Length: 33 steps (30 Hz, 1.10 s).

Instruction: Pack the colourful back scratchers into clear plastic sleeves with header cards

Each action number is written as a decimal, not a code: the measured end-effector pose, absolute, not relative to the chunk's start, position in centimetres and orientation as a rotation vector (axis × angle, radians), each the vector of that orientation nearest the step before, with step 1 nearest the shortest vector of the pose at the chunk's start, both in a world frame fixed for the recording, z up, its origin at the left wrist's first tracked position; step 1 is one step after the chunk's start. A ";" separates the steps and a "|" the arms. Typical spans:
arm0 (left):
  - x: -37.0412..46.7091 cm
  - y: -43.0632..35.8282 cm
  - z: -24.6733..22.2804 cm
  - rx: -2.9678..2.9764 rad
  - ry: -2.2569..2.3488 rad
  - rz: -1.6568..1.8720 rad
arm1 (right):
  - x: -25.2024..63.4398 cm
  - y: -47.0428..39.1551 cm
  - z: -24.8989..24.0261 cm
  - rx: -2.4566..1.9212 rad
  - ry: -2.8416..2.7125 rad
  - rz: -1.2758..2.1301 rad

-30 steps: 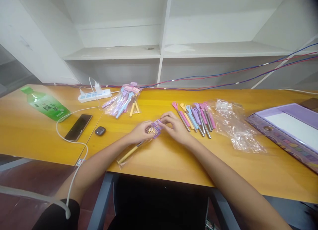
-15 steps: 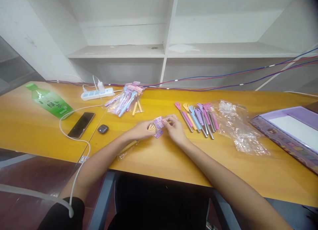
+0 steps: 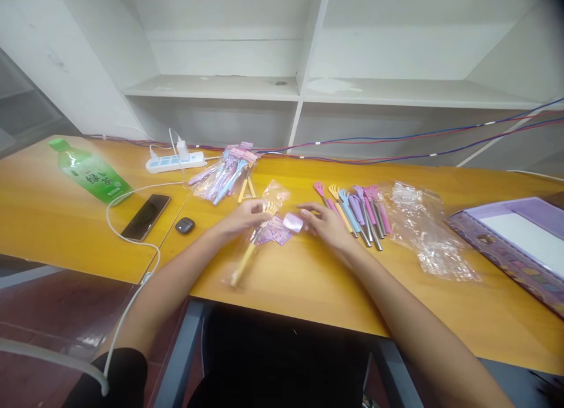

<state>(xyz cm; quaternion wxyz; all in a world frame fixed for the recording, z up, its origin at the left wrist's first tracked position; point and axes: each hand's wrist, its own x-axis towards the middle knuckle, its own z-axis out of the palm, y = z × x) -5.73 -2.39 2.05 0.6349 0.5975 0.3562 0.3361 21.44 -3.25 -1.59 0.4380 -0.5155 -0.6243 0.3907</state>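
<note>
My left hand (image 3: 244, 217) is closed on a yellow back scratcher (image 3: 248, 260) in a clear plastic sleeve, pinching it near its claw head; the handle slants down toward the table's front edge. Beneath and beside the claw lie purple printed cards (image 3: 277, 230). A pale, shiny card (image 3: 293, 222), smeared by motion, is by the fingertips of my right hand (image 3: 326, 224). That hand's fingers are stretched out and apart, and no grip on the card shows. Just right of it lie several unwrapped back scratchers (image 3: 362, 214) in pink, yellow, blue and purple.
Bagged back scratchers (image 3: 224, 174) lie at the back left, near a power strip (image 3: 175, 162). Farther left are a green tea bottle (image 3: 94, 174), a phone (image 3: 146, 217) and an earbud case (image 3: 185, 225). Crumpled plastic bags (image 3: 425, 234) and a purple box (image 3: 506, 237) lie right.
My hands have moved apart; the right has come away from the purple cards, which now lie on the table. The bagged yellow back scratcher in my left hand shows more fully.
</note>
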 end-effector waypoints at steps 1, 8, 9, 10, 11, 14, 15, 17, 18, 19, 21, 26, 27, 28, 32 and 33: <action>-5.4 -2.5 2.1 1.313 0.808 0.852 | 21.0 -3.7 -1.4 -1.254 -1.553 0.967; -3.1 -3.7 1.4 1.221 0.816 1.225 | 17.0 -7.2 -0.6 -0.880 -1.656 1.617; -2.9 -3.9 1.2 1.249 0.831 1.190 | 16.7 -7.3 -0.7 -0.870 -1.641 1.629; -2.7 -4.0 1.0 1.279 0.848 1.125 | 16.5 -7.3 -0.8 -0.870 -1.604 1.614; -2.6 -4.2 0.7 1.306 0.861 1.049 | 16.5 -7.2 -0.9 -0.878 -1.549 1.577; -2.4 -4.3 -0.2 1.365 0.872 0.910 | 17.2 -6.2 -0.9 -0.922 -1.353 1.404; -2.4 -4.3 -0.5 1.389 0.868 0.902 | 17.7 -5.8 -0.8 -0.934 -1.301 1.349; -2.5 -4.2 -0.9 1.478 0.840 0.889 | 18.6 -5.0 -0.6 -0.941 -1.222 1.268; -2.5 -4.2 -0.9 1.531 0.821 0.884 | 19.0 -4.7 -0.6 -0.933 -1.194 1.242; -2.6 -4.2 -0.9 1.583 0.804 0.889 | 19.3 -4.5 -0.5 -0.919 -1.168 1.220; -2.7 -4.2 -0.7 1.706 0.796 0.917 | 19.8 -4.2 -0.4 -0.884 -1.116 1.187; -3.2 -4.1 0.0 2.079 0.859 0.944 | 20.1 -4.2 0.0 -0.844 -1.072 1.182; -3.3 -4.0 0.1 2.101 0.862 0.967 | 20.2 -4.2 0.0 -0.841 -1.071 1.181; -3.3 -4.0 0.1 2.099 0.864 0.992 | 20.3 -4.1 0.1 -0.836 -1.062 1.174; -3.2 -3.8 0.0 2.021 0.897 1.038 | 20.6 -4.0 0.3 -0.818 -1.025 1.157; -3.2 -3.8 0.0 2.018 0.904 1.035 | 20.6 -4.1 0.3 -0.819 -1.039 1.169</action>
